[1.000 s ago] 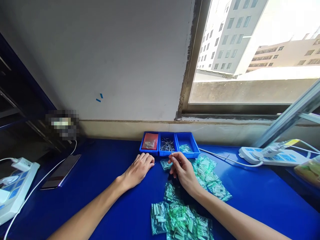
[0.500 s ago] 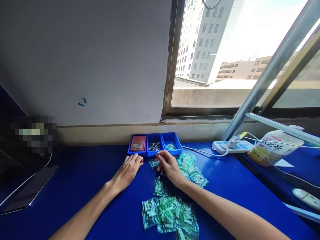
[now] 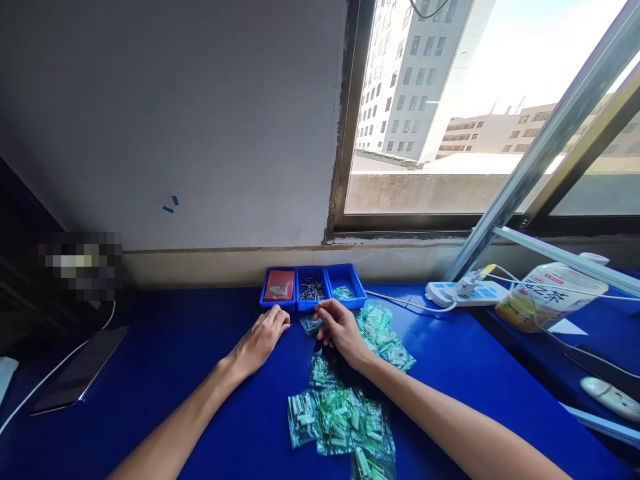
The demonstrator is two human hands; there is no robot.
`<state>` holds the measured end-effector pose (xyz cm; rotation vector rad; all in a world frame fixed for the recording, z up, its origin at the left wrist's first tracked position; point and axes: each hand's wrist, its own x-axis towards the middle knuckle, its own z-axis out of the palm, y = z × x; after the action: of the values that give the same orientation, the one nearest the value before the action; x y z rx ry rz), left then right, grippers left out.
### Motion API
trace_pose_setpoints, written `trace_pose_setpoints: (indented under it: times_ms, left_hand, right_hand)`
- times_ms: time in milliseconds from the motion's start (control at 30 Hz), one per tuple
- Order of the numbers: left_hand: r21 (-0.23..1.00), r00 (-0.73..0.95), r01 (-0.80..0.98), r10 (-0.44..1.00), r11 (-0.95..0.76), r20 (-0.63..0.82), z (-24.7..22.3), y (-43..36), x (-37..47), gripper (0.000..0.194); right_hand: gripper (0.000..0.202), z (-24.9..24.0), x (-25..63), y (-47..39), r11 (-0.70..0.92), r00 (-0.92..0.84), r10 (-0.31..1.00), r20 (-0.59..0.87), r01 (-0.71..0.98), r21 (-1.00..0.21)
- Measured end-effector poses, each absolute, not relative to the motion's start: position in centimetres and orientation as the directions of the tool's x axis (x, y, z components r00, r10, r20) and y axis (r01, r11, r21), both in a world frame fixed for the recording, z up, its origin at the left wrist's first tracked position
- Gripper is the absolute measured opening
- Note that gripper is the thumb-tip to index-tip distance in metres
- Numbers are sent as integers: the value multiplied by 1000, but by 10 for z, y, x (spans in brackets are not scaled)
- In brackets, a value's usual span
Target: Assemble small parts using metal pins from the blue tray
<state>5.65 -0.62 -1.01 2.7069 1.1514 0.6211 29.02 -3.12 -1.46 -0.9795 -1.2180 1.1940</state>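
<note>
My left hand rests on the blue tabletop just in front of the left bin, fingers curled together. A tiny tip shows at its fingertips, too small to name. Thumb and index finger of my right hand are pinched before the middle bin, and what they hold is too small to make out. Three joined blue bins stand ahead: a red packet lies in the left one, small metal pieces like screws in the middle, a green-tinted bag in the right. Under and beside my right hand lie small clear bags.
More filled bags are piled nearer me. A dark phone or tablet lies at left with a white cable. At right are a power strip, a plastic drink bottle and a metal frame bar. A window is behind.
The view has shifted slightly, so everything sits a little to the right. Both hands keep nearly the same poses and places by the bins.
</note>
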Motion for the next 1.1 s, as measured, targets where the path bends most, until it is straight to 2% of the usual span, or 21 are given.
trace_pose_setpoints:
  times_ms: [400,567,800,1033,1100]
  left_hand:
    - [334,647,579,668,-744,367,-8,-6,58,18]
    - [358,633,579,680,-733,370,-12,-3,56,18]
    - [280,660,590,652,-757,373,-15,-1,55,22]
    - [217,665,626,658,-749,354,-10,-4,55,17]
    - [217,661,634,665,-743,346,-8,-5,55,17]
  right_hand:
    - [38,-11,291,-40,168,-55,983,175,-107,-980]
    - [41,-13,291,-35,140,-54,987,152,-186,-973]
    - [42,-14,291,-32,168,-10,985,174,-205,-964]
    - [38,-8,290,-42,173,13,985,173,-85,-981]
    - [41,-6,289,-42,141,12,990,140,-99,-985]
